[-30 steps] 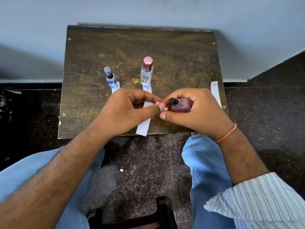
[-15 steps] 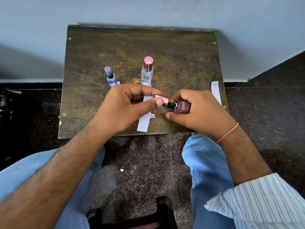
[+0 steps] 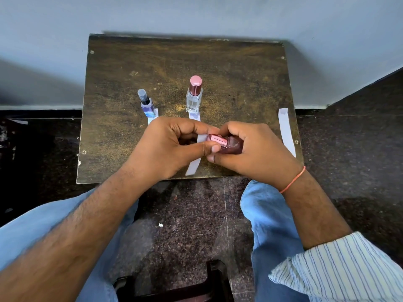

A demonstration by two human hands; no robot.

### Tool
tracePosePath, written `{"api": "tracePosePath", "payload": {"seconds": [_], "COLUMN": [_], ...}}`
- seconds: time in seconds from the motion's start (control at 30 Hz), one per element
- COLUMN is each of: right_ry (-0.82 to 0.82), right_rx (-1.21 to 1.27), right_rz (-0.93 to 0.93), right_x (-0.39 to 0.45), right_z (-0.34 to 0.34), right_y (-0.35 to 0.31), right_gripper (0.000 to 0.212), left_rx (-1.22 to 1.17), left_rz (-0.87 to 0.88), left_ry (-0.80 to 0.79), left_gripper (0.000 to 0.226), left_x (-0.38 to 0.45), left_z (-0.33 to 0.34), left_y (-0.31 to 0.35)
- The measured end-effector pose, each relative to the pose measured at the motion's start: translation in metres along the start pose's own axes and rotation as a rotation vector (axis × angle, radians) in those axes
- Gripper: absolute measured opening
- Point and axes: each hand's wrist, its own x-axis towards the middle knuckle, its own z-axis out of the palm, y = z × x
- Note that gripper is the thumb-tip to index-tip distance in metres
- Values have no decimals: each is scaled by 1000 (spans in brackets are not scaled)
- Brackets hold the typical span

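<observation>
Wooden table (image 3: pixel 122 83) underneath. Left hand (image 3: pixel 172 147) pinches cap (image 3: pixel 218 140), right hand (image 3: pixel 259 149) grips bottle (image 3: pixel 235 146) sideways above the near edge, cap at the neck. Keep both coaxial, push straight, bottle steady. Paper strip (image 3: pixel 193 167) lies below.

Head view, steeply downward, near table (image 3: pixel 122 88)

blue jeans (image 3: pixel 266 216), striped sleeve (image 3: pixel 340 264), orange wrist thread (image 3: pixel 293 180)

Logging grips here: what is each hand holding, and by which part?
Right hand grips the dark maroon glass bottle by its body; left hand pinches its pink metallic cap.
</observation>
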Motion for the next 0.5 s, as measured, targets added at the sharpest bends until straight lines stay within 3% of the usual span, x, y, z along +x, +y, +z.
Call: {"api": "tracePosePath", "payload": {"seconds": [0.33, 0.5], "right_ry": [-60, -80], "right_rx": [276, 522], "right_rz": [69, 148], "right_x": [0, -6], "right_z": [-10, -22], "right_y": [5, 7], "right_gripper": [26, 15], "left_rx": [-183, -117], "left_rz": [7, 22], "left_ry": [15, 33], "left_gripper": [41, 30], "left_x": [4, 7], "left_z": [5, 5], "left_y": [5, 5]}}
